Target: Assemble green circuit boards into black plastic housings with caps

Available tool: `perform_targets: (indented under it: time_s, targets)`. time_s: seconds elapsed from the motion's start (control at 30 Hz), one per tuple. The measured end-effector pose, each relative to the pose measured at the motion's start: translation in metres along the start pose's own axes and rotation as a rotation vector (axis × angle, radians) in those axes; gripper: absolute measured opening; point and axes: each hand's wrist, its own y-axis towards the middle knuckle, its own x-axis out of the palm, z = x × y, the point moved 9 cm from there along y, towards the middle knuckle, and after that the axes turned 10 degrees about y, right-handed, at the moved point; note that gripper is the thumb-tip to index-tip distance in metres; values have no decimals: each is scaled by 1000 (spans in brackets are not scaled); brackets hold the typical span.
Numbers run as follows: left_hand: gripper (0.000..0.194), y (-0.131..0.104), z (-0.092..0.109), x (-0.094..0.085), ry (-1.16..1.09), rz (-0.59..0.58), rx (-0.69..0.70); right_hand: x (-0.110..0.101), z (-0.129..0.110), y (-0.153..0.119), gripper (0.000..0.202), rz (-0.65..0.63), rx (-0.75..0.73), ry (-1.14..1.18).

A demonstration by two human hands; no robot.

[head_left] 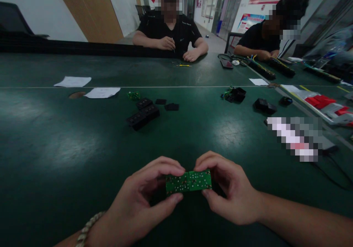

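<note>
Two green circuit boards, a left one [176, 183] and a right one [200, 180], lie edge to edge in the air above the dark green table [91, 147]. My left hand [146, 195] pinches the left board between thumb and fingers at its long edges. On the other side, my right hand [231, 188] grips the right board the same way. Small solder points dot the faces turned to the camera. The undersides of both boards are hidden. A braided bracelet circles my left wrist.
Beyond my hands lie black housings [143, 117], black flat pieces [172, 107] and another green board [134, 95]. Farther right are black parts [264, 106] and a partly blurred device [292, 138]. Two people sit across the table, near papers [102, 92] and cables.
</note>
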Motion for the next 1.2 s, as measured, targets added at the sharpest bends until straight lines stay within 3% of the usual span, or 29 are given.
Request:
perform_targets:
  time_s: [0.1, 0.33, 0.53, 0.77, 0.93, 1.1, 1.2]
  targets:
    - [48, -1, -3, -3, -51, 17, -36, 0, 0, 0, 47, 2, 8, -1]
    - [31, 5, -22, 1, -526, -27, -222, -1, 3, -1, 48, -2, 24, -3]
    - [28, 1, -35, 6, -760, -46, -376, -1, 2, -1, 48, 4, 33, -9]
    - [28, 4, -36, 11, -678, -59, -401, -1, 3, -1, 49, 5, 37, 0]
    - [11, 7, -34, 7, -550, -29, -322, -1, 3, -1, 49, 6, 34, 12]
    - [41, 6, -31, 7, -384, -29, -245, -1, 2, -1, 48, 6, 42, 5]
    - [44, 4, -24, 6, -274, -10, -192, -1, 2, -2, 49, -3, 29, -12]
